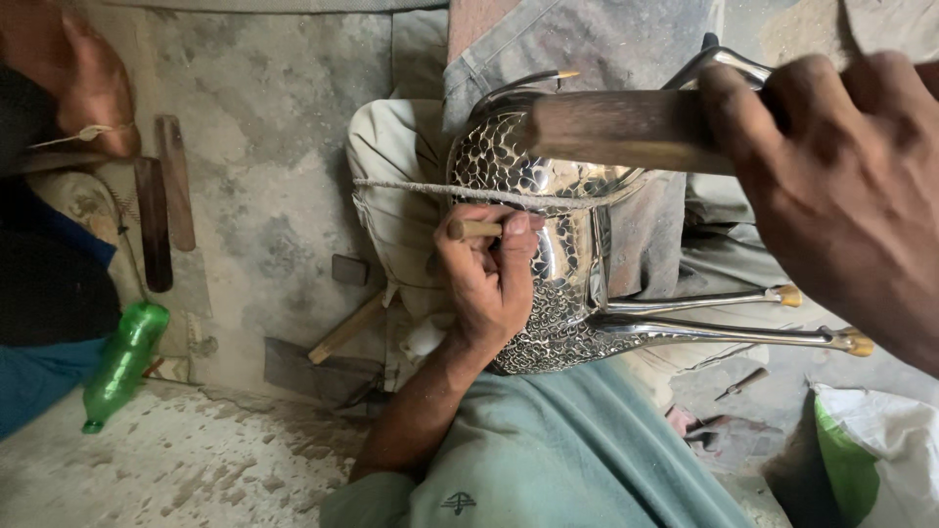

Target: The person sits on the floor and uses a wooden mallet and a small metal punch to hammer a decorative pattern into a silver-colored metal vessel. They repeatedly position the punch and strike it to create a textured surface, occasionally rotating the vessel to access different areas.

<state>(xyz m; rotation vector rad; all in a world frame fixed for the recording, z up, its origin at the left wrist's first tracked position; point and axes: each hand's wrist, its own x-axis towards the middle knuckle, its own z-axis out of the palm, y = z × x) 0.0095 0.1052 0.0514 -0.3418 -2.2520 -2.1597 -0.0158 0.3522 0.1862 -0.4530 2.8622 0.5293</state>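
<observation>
Left hand (pixel 489 279) pinches a small punch (pixel 474 229) against the hammered metal vessel (pixel 548 244) lying across the lap; right hand (pixel 841 186), above the vessel, clenches a wooden mallet (pixel 626 129). The vessel looks stiff, slick, dent-prone; its handles (pixel 724 332) offer the best grip.

The right hand (pixel 841 186) is cut off by the frame's right edge and blurred, and its fingers hide the rear of the wooden handle (pixel 626 127) — no head of that tool shows. Below the handle, the left hand (pixel 489 274) covers part of the hammered metal chair (pixel 558 244) and hides the tip of its short punch (pixel 474 228). Far left of the chair, another person's hand (pixel 78 78) is cropped by the frame's edge.
</observation>
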